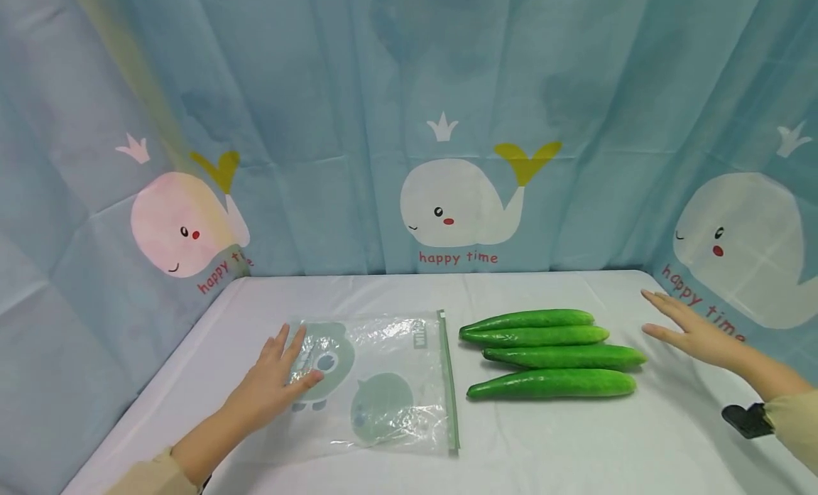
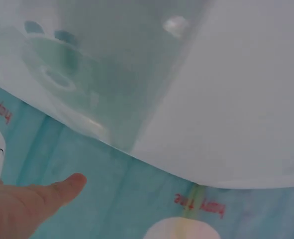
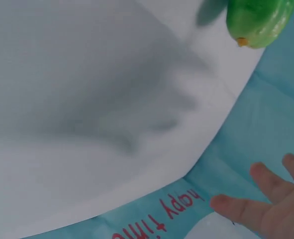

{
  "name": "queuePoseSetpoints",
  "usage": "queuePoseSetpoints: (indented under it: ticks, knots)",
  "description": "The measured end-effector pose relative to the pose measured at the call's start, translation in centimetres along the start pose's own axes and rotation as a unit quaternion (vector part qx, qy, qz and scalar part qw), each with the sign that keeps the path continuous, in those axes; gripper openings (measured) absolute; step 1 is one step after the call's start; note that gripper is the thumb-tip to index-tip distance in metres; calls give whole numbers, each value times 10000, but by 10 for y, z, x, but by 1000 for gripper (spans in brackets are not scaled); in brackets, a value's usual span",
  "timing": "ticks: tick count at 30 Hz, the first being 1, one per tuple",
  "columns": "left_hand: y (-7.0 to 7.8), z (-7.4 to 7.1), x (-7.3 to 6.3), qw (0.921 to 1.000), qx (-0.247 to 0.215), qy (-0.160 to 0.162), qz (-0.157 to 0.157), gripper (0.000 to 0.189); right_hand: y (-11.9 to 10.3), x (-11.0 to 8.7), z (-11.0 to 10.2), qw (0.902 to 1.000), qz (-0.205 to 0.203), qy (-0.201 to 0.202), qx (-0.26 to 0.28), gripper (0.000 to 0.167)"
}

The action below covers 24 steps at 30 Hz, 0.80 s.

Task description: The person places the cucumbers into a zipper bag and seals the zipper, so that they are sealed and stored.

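A clear zip bag (image 1: 383, 381) printed with pale green cartoon figures lies flat on the white table, its green zip edge (image 1: 449, 388) facing right. My left hand (image 1: 271, 381), fingers spread, is over the bag's left side and holds nothing. In the left wrist view its thumb (image 2: 62, 191) points away from the palm. Right of the bag, several green cucumbers (image 1: 552, 383) lie in a stack of rows, stretched left to right. My right hand (image 1: 696, 335) hovers beyond their right ends with fingers extended and nothing in it. One cucumber's end (image 3: 258, 25) shows in the right wrist view.
A white cloth covers the table (image 1: 543, 445). Blue curtains (image 1: 332, 126) printed with whales stand around its back and sides. A black strap piece (image 1: 746, 420) sits at the right wrist by the sleeve.
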<state>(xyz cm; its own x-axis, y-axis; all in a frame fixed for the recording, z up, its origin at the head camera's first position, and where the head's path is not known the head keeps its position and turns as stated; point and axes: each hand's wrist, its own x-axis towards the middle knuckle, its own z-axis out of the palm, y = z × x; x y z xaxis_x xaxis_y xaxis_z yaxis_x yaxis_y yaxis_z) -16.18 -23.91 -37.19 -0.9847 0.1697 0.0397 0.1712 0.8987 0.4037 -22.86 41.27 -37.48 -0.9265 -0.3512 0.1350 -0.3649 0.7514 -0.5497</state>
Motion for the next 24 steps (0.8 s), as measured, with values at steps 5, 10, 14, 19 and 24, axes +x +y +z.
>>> queuePoseSetpoints:
  ticks: [5, 10, 14, 19, 24]
  knots:
    - [21, 8, 1, 9987, -388, -331, -32, 90, -4, 13, -7, 9987, 232, -456, 44, 73]
    - [39, 20, 4, 9963, -708, -477, -49, 92, -8, 23, -12, 9956, 414, -824, 146, 74]
    - [52, 30, 6, 9950, -879, -464, -19, 90, -10, 31, -14, 9928, 387, -1030, 466, 71]
    - [66, 38, 8, 9952, -939, -282, 43, 85, -11, 39, -16, 9875, 462, -1360, 647, 70]
    - [80, 48, 9, 9939, -1050, -338, 40, 84, -11, 49, -18, 9781, 676, -1745, 915, 72]
